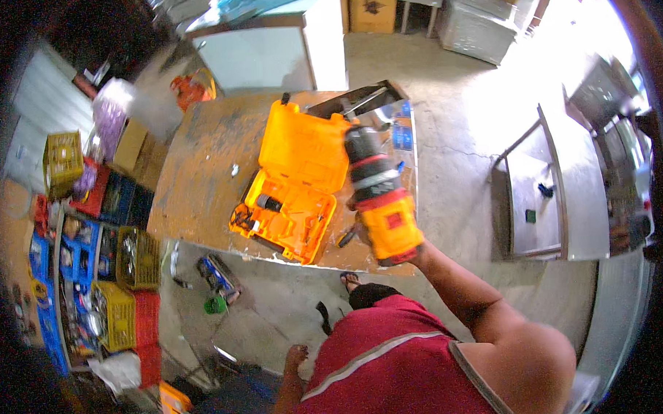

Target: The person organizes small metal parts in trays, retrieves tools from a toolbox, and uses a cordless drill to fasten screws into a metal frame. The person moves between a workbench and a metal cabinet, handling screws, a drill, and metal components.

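Note:
A yellow, red and black cordless drill is raised above the front right of the table, its chuck pointing to the far side. Mostly hidden behind it, my right hand is closed around it. My left hand hangs low beside my body with curled fingers and nothing visible in it. On the table lies an open yellow plastic tool case, its lid tipped back to the far side. A black battery-like piece and a dark cable sit in its lower half.
The worn wooden table also carries a dark open tray with metal parts. Yellow crates and blue bins stack up on the left. A white cabinet stands beyond the table. Loose tools lie on the floor.

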`<state>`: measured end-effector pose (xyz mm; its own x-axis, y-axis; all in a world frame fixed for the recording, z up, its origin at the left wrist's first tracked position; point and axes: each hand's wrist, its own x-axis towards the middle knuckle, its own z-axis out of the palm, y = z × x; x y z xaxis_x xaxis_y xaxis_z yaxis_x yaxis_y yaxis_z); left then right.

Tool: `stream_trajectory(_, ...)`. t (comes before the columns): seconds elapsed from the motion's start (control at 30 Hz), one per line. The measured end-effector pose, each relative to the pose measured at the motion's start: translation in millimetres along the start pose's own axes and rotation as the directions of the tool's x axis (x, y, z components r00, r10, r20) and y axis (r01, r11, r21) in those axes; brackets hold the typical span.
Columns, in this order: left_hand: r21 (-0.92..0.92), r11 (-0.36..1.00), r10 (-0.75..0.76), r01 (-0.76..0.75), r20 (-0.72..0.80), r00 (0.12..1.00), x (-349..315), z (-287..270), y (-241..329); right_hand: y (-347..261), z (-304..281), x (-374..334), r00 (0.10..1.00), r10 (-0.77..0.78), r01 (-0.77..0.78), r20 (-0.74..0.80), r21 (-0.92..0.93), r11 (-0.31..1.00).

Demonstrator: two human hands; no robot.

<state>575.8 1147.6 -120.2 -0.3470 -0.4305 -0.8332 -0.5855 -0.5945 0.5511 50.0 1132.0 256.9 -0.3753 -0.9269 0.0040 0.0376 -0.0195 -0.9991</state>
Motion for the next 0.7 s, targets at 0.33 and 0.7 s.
stream_trajectory(0.33,0.250,0.961,0.225,-0.115,-0.475,0.851,12,70,47,86,-168,-211,0.907,0.042,-0.133,-0.419,-0.190,0.973)
stream_trajectory(0.7,0.285,0.692,0.721,-0.663,-0.329,0.611,0,271,319,162,-310,-327,0.486,0.250,-0.762,-0.837,-0.266,0.590)
